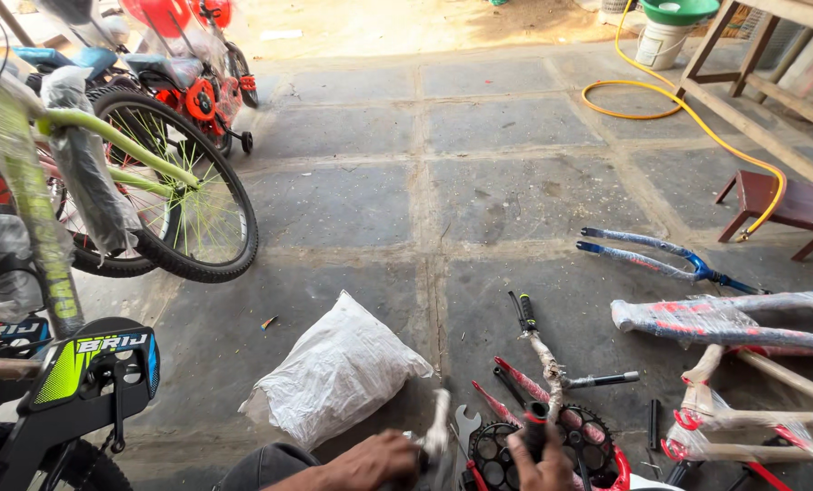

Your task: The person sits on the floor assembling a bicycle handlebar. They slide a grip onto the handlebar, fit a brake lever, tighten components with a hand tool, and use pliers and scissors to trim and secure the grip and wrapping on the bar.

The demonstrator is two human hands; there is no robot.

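Hands at the bottom edge of the frame, working over a stone-slab floor. Left hand, bottom centre, is clenched around the handle of a pale hammer-like tool, whose shaft rises up and slightly right from the fist; whether it is a hammer or another tool cannot be told. Right hand, just right of it, is closed on the black grip at the lower end of a paper-wrapped handlebar. The handlebar's long axis runs nearly vertical in the picture, from the right fist up to a second black grip at the far end, with a short black stem branching right near its middle. The tool head lies immediately left of the held grip, so the left hand is the nearer one to strike or press there. Beneath the right hand lies one black chainring with a red guard; one open-ended spanner lies between the two hands.

Counts: two hands; one handlebar with two grips; one white sack at centre left; one blue fork at right; one wrapped red-and-blue frame at far right; one green bicycle at upper left, with orange children's bicycles behind it; one small wooden stool; one yellow hose at upper right.
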